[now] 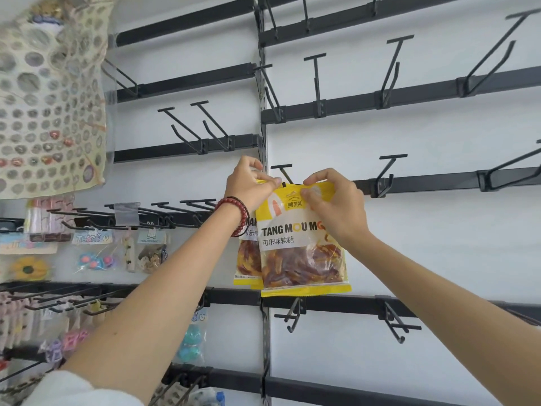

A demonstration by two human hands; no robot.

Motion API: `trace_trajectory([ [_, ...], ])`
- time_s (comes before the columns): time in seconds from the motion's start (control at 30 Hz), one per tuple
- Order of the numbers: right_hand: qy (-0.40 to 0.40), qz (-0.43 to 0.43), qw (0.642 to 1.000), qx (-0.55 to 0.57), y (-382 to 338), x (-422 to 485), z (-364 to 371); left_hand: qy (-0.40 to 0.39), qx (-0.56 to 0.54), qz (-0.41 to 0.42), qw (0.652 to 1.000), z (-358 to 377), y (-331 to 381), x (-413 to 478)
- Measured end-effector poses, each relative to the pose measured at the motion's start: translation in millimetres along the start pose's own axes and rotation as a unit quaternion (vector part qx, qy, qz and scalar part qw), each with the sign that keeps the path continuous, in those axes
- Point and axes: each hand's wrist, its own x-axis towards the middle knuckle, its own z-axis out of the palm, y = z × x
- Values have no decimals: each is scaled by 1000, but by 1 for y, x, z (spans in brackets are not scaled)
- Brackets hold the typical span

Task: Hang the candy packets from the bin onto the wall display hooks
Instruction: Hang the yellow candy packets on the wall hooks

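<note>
A yellow candy packet [301, 247] with brown gummies showing through its clear window hangs upright in front of the white wall. My left hand [248, 186] pinches its top left corner and my right hand [336, 203] pinches its top right edge. The packet's top sits right at a black T-ended display hook [282, 171]; its hang hole looks level with the hook tip. A second, matching packet [247, 259] hangs just behind and to the left, partly hidden. The bin is out of view.
Black rails [439, 183] carry many bare hooks across the wall, such as one hook [386, 171] to the right. On the left hang small trinket bags [149, 250] and a netted cloth [49, 92]. A vertical metal upright [265, 136] splits the panels.
</note>
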Motion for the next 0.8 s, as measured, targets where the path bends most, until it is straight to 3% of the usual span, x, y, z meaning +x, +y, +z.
trace_trajectory([
  [0.13,-2,11,1000,-10,3,-1,1,-2,22,3,1000,6,-10,0],
  [0.47,47,-7,998,30,-14,7,6,65,180,152,970,-12,-15,-5],
  [0.8,26,28,999,-35,-18,0,13,75,279,119,950,-13,-19,-6],
])
